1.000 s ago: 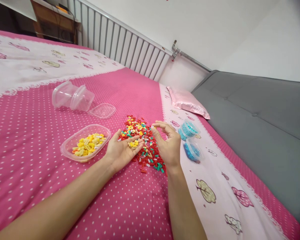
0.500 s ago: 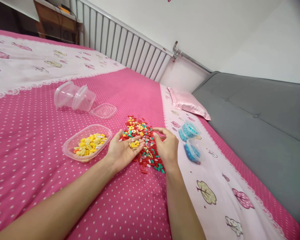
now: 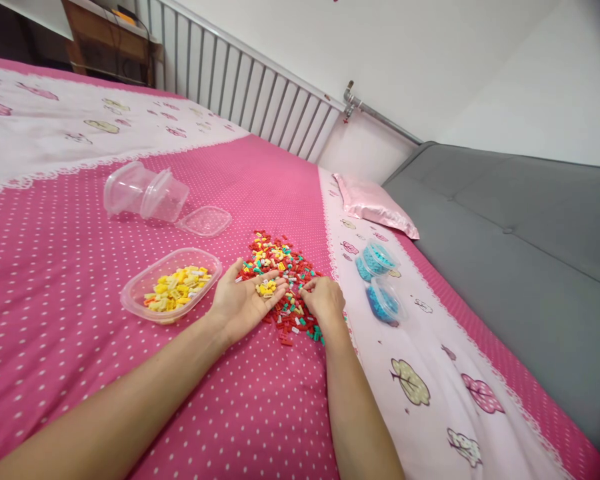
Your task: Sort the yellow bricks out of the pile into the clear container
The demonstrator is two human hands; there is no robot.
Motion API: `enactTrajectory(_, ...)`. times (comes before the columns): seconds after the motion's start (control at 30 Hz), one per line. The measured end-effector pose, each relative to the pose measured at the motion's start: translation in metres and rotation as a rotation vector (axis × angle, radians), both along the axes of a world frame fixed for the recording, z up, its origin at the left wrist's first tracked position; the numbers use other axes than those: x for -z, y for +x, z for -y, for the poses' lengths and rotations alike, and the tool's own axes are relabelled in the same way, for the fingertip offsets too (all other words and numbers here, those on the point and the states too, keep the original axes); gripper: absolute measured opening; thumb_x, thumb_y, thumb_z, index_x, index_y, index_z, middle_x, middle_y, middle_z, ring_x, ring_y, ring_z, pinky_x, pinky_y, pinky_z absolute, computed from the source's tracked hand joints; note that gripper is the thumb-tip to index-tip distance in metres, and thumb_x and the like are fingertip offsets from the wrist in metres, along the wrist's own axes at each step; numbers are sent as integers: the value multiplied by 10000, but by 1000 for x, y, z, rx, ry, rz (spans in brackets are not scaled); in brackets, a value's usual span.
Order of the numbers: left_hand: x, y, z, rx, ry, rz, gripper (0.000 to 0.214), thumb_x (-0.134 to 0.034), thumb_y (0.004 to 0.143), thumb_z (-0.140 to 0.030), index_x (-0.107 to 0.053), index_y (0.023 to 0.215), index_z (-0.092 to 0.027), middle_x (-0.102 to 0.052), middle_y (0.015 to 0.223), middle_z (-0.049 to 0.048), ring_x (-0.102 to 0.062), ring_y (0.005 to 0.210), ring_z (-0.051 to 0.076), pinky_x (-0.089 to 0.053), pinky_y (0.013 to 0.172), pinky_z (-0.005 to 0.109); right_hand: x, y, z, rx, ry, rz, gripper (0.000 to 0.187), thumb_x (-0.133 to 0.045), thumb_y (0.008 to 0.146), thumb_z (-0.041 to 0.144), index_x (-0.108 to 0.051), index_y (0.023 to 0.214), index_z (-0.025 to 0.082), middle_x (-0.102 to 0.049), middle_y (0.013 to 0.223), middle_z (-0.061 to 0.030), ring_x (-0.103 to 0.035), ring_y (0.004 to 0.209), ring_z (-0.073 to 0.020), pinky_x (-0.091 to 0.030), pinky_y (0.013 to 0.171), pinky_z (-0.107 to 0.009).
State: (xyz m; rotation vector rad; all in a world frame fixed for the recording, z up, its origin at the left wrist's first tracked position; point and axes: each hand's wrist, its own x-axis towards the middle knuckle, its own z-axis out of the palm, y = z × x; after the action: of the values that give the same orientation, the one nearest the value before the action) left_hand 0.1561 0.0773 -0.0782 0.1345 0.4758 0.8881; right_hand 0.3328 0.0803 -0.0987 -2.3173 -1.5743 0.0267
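Note:
My left hand (image 3: pixel 243 301) lies palm up, fingers stretched, with several small yellow toy bricks (image 3: pixel 267 289) resting on it. Beneath and beyond it spreads a heap of mixed toy bricks (image 3: pixel 286 263), mostly red with yellow, green and white ones. At the heap's right side my right hand (image 3: pixel 325 299) is closed, thumb and fingertips together at the bricks; whatever they pinch is too small to make out. Left of my left hand stands a clear plastic tub (image 3: pixel 130 297) holding yellow bricks (image 3: pixel 177 288).
Nested clear tubs (image 3: pixel 147 192) lie on their side behind, near a clear lid (image 3: pixel 207 221). Two containers of blue pieces, one lighter (image 3: pixel 377 259) and one darker (image 3: pixel 383 303), stand at the right. A pink pillow (image 3: pixel 375 205) lies by the grey headboard (image 3: pixel 510 267).
My right hand has turned and lowered onto the heap, its fingers drawing together from a looser curl. My left hand keeps its pose with the yellow bricks. The view has shifted slightly.

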Motion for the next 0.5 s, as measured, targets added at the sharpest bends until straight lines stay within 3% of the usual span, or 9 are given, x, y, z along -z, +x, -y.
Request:
enactTrajectory(0.23, 0, 0, 0, -2, 3, -5, 682, -306, 904, -520, -394, 1300, 27, -610, 960, 200, -627, 840, 218, -540, 783, 318, -5, 0, 2, -8, -2, -4, 122, -631, 705, 248, -753, 701, 248, -732, 780, -88, -682, 752, -242, -491, 635, -300)
enactTrajectory(0.5, 1, -1, -1, 9, -6, 15, 649, -295, 909, -508, -413, 1281, 11, -608, 940, 189, -632, 810, 217, -549, 761, 323, -30, 2, 10, -47, 51, -194, 154, -628, 710, 280, -759, 778, 233, -738, 770, -45, -677, 773, -225, -479, 680, -290)
